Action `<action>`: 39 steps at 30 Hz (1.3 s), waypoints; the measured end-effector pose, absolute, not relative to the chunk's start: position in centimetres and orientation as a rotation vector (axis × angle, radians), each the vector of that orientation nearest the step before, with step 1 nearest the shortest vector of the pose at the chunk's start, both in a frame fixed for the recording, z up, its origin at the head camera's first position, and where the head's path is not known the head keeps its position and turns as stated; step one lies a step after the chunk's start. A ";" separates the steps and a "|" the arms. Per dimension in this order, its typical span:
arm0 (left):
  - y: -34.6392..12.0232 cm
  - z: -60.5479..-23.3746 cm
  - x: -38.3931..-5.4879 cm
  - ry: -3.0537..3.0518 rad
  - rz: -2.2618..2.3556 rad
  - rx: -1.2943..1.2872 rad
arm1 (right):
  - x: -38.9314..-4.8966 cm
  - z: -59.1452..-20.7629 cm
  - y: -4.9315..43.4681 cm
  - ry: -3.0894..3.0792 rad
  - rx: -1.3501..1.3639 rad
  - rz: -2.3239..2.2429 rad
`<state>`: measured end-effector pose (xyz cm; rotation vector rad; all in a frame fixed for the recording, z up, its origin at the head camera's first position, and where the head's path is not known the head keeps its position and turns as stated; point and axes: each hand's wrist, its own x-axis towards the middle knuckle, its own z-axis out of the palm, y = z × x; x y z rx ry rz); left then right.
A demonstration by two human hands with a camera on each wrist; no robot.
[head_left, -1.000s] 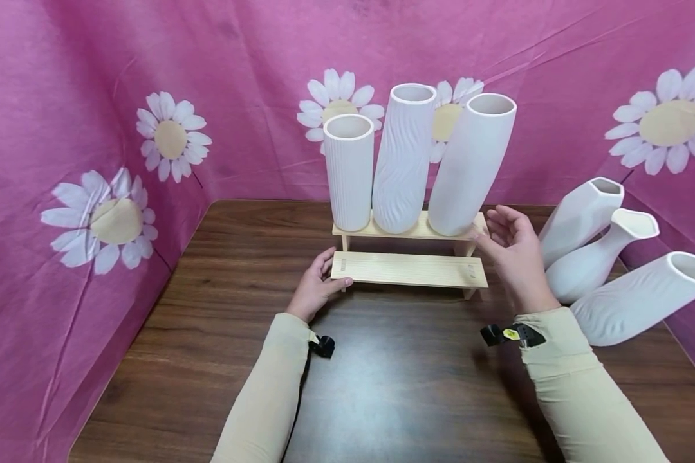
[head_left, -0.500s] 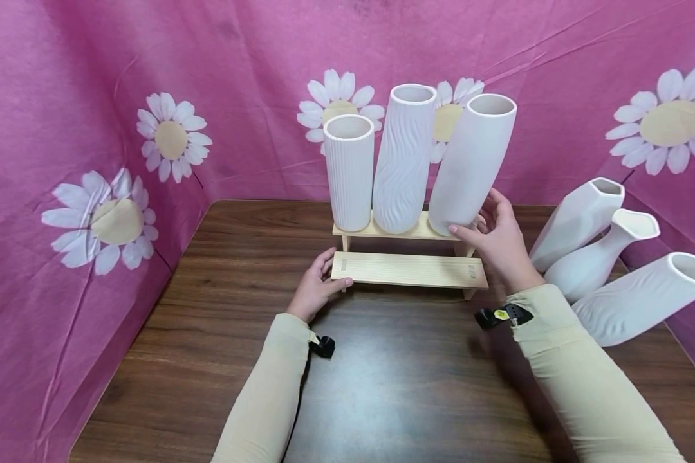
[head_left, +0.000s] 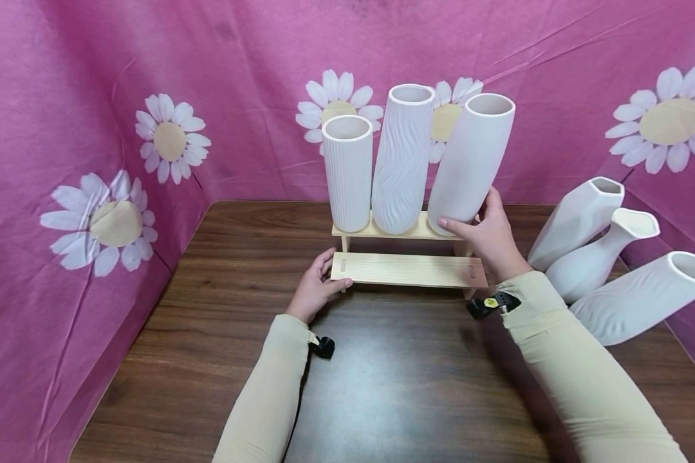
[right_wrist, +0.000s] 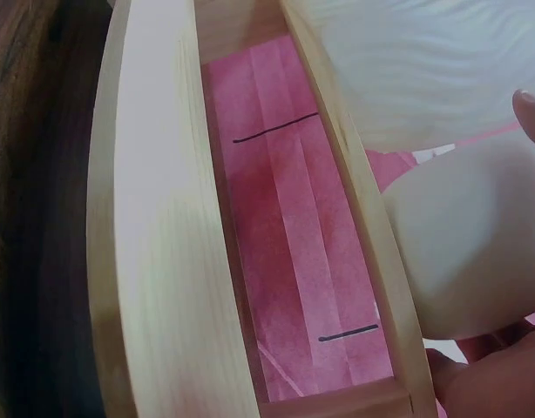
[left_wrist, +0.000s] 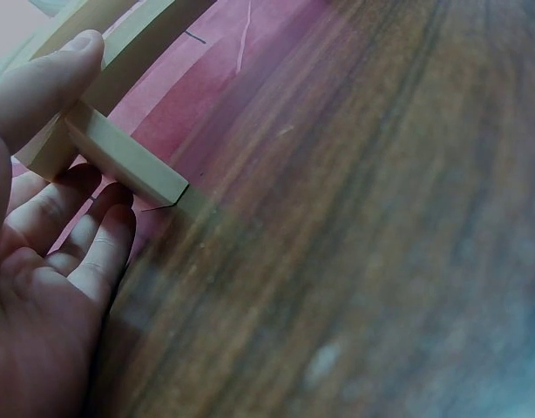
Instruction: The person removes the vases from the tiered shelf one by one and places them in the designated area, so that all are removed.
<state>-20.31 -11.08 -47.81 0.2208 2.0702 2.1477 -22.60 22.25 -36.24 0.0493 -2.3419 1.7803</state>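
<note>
A two-step wooden stand sits on the table, three white vases on its upper step. At the left is a short ribbed vase, in the middle a wavy-patterned vase, at the right a smooth vase. My left hand grips the left end of the lower step; in the left wrist view its thumb lies on the board, fingers by the leg. My right hand holds the smooth vase low down, thumb in front, other fingers mostly hidden behind. The right wrist view shows that vase's base at the upper step.
Three more white vases stand at the right of the table: an angular one, a narrow-necked one and a wavy one. Pink cloth with daisies hangs behind and on both sides.
My right hand has moved left from beside the stand's right end and taken hold of the smooth vase near its base. The left hand has stayed at the lower step.
</note>
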 end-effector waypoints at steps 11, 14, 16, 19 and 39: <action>-11.2 -47.8 -20.4 2.077 2.131 0.218 | -22.8 -36.0 22.1 -2.327 -0.001 1.716; -11.3 -47.8 -20.4 2.073 2.134 0.212 | -22.8 -36.0 22.0 -2.319 0.007 1.723; -11.2 -47.8 -20.4 2.060 2.135 0.209 | -22.8 -35.9 22.0 -2.305 0.012 1.734; -11.1 -47.8 -20.4 2.045 2.129 0.209 | -22.6 -35.9 22.2 -2.285 0.020 1.764; -11.1 -48.0 -20.4 2.046 2.147 0.212 | -22.2 -35.7 23.5 -2.322 -0.066 1.626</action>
